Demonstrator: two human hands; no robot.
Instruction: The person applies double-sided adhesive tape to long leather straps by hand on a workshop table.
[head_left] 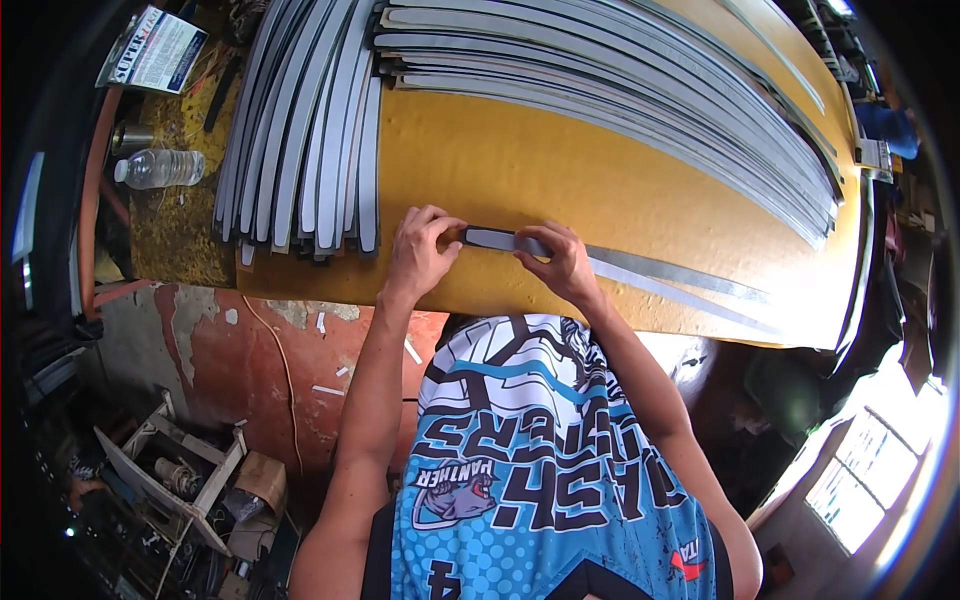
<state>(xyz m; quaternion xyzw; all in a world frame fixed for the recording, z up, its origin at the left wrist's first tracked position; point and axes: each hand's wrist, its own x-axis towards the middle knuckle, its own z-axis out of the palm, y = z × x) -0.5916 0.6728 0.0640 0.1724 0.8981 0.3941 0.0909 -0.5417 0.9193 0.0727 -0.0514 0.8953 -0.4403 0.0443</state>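
A long narrow strip (490, 239), black with a grey layer on it, lies between my two hands near the front edge of the yellow table. My left hand (424, 248) is closed, pinching its rounded left end between thumb and fingers. A short way to the right, my right hand (562, 262) grips the same strip, thumb below and fingers above. Beyond that hand two layers fan apart: a darker grey band (680, 273) behind and a paler band (665, 291) in front. Fingers hide how the layers meet.
Stacked grey and black strips (330, 130) hang toward the front edge at left; a long pile (600, 90) lies across the back of the table (480, 145). A plastic bottle (162, 169), a metal can (131, 138) and a printed packet (157, 50) stand far left.
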